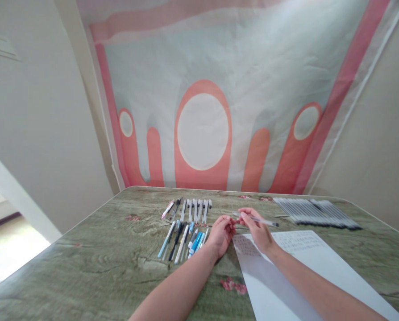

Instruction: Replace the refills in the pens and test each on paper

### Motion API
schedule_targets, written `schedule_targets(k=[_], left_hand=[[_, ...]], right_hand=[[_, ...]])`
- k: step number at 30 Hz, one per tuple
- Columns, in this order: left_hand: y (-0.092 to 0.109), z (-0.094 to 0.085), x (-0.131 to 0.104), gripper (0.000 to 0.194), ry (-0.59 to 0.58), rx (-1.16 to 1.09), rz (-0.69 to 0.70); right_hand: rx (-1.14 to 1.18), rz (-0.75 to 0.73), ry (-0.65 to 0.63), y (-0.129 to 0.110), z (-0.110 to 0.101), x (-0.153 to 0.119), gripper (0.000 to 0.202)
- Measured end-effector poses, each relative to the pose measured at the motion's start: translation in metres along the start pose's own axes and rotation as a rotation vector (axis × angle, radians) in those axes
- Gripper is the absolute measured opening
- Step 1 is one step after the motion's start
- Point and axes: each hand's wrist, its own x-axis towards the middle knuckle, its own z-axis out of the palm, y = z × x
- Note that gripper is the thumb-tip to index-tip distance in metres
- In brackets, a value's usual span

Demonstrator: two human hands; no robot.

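Note:
Near the middle of the table, my right hand [256, 228] is closed around a clear pen [265, 221], whose dark end points right. Close beside its tip, my left hand [222, 232] has its fingers curled together; whatever they pinch is too small to make out. Under my right hand and forearm lies a white sheet of paper [286, 263] with rows of handwriting along its top. Left of my left hand, several mixed pens [181, 243] in blue, black and white lie side by side.
Behind the mixed pens lies a row of clear pens with dark parts [195, 209], with a pink-and-white pen [168, 208] to its left. Many similar clear sticks [315, 211] are lined up at the back right. The wood-patterned table [95, 263] meets a printed wall hanging [202, 53].

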Motion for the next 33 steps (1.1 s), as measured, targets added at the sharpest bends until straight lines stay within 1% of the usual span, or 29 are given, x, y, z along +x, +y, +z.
schedule_targets(k=[5,14,22,33], left_hand=[[-0.0006,0.0003,-0.0002,0.019,-0.026,-0.014,0.014],[-0.0010,-0.0004,0.0001,0.019,-0.042,0.005,0.010],[-0.0019,-0.0013,0.0001,0.017,-0.048,-0.010,0.021],[-0.0027,-0.0024,0.0003,0.012,-0.055,-0.028,0.016]], right_hand=[[-0.085,-0.040,0.030,-0.0049,0.0018,-0.0035,0.026],[-0.115,-0.060,0.008,0.0022,0.0008,-0.0029,0.022],[-0.176,-0.100,-0.015,0.0001,0.0004,-0.0049,0.018],[-0.187,-0.103,-0.019,-0.0009,0.0004,-0.0055,0.017]])
